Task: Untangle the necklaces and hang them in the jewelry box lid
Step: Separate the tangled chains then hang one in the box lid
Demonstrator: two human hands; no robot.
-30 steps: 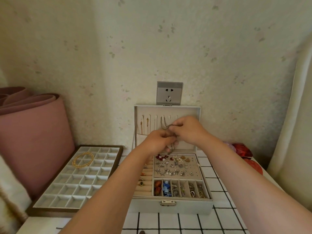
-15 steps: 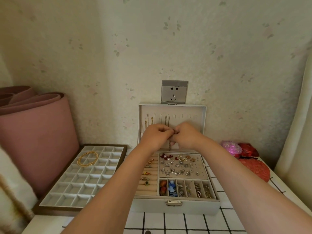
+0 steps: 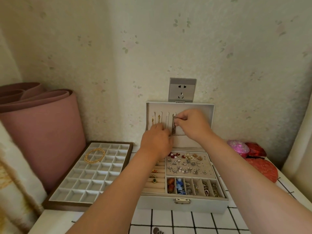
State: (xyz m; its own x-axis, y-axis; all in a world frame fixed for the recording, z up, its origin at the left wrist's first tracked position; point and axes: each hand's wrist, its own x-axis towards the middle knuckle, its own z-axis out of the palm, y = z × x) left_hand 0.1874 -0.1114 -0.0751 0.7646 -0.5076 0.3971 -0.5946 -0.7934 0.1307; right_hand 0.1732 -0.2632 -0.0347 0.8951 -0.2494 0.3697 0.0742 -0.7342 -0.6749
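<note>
Head camera is looking down at a wall [image 3: 152, 48] with small leaf prints and a counter [image 3: 185, 222] with white tiles and dark lines. A big pink rolled mat [image 3: 42, 129] is leaning at the left. Beside it, a tray [image 3: 81, 184] with many little square cups is lying on the counter. A jewelry box [image 3: 182, 206] is sitting just to the right of the tray. The box is standing open, and its lid [image 3: 182, 141] is standing upright by the wall, just under a grey socket [image 3: 182, 90]. Rings, earrings and beads are filling the box.

The right hand [image 3: 192, 124] is reaching into the lid and pinching the top of a silver necklace [image 3: 173, 127] with finger and thumb. The silver necklace is hanging straight down inside the lid, near its middle. The left hand [image 3: 157, 142] is reaching in lower, just left of that chain, with its fingers curled. I cannot tell if it is holding anything.

Two thin gold chains [image 3: 158, 119] are hanging in the lid's left part. A gold necklace [image 3: 94, 155] is lying coiled in the tray, near its far end.
</note>
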